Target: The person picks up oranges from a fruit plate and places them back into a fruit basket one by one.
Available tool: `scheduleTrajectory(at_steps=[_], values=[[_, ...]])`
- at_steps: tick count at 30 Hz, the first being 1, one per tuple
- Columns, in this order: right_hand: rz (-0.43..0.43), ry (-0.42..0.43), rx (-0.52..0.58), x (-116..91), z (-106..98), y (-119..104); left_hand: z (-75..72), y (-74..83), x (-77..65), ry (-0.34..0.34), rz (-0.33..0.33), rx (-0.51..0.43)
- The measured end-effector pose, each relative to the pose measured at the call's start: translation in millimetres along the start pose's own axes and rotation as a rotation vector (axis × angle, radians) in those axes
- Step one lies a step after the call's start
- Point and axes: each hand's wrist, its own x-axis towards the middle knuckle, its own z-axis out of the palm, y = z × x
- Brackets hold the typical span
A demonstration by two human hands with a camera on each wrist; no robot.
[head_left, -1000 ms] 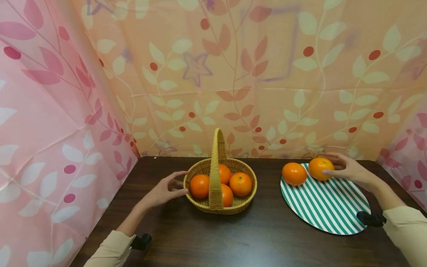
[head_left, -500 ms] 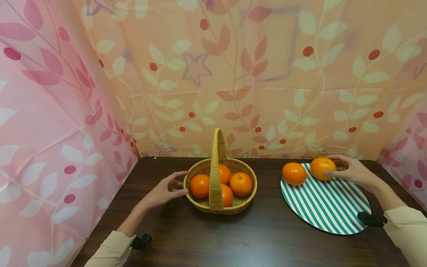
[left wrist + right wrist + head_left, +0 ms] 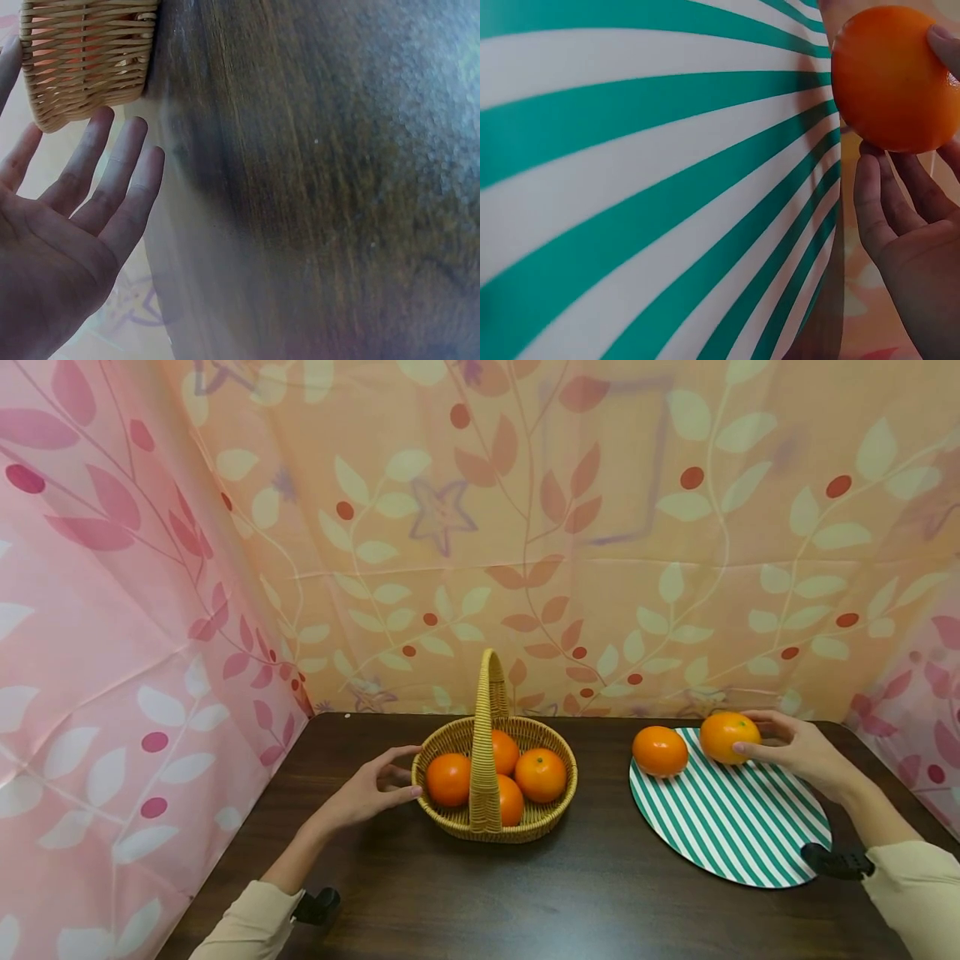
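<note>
On the green-and-white striped round mat [image 3: 750, 827], my right hand [image 3: 806, 752] holds an orange [image 3: 723, 739] between thumb and fingers at the mat's far edge. In the right wrist view the thumb lies on one side of the orange [image 3: 892, 79] and fingertips meet the other. A second orange [image 3: 660, 751] rests on the mat just left of it. My left hand [image 3: 367, 789] has its fingers loosely extended, thumb and fingertips at the left rim of a wicker basket [image 3: 551, 822]. In the left wrist view the fingers [image 3: 120, 172] reach toward the basket's woven side [image 3: 86, 67].
Several oranges [image 3: 541, 775] lie inside the basket, whose tall handle [image 3: 483, 743] arches over its middle. The dark wooden table [image 3: 570, 902] ends at a patterned cloth backdrop [image 3: 450, 610]. A pink cloth [image 3: 112, 693] hangs along the left.
My right hand has shifted slightly right with the orange, widening the gap to the other orange on the mat. The left hand and the basket stay in place.
</note>
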Motion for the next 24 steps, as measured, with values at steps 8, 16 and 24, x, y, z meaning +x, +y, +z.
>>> scheduleTrajectory(at_steps=[8, 16, 24], values=[[-0.022, 0.030, 0.039, -5.7, 0.3, -7.3, 0.3, 0.4, -0.2, -0.001, 0.005, -0.009], [-0.068, 0.061, 0.076, -4.0, 0.9, -20.5, 0.4, 3.1, -0.8, 0.008, -0.007, -0.002], [-0.064, 0.064, 0.099, 4.1, 4.7, -39.1, 1.1, 1.6, -0.3, 0.005, -0.002, -0.002]])
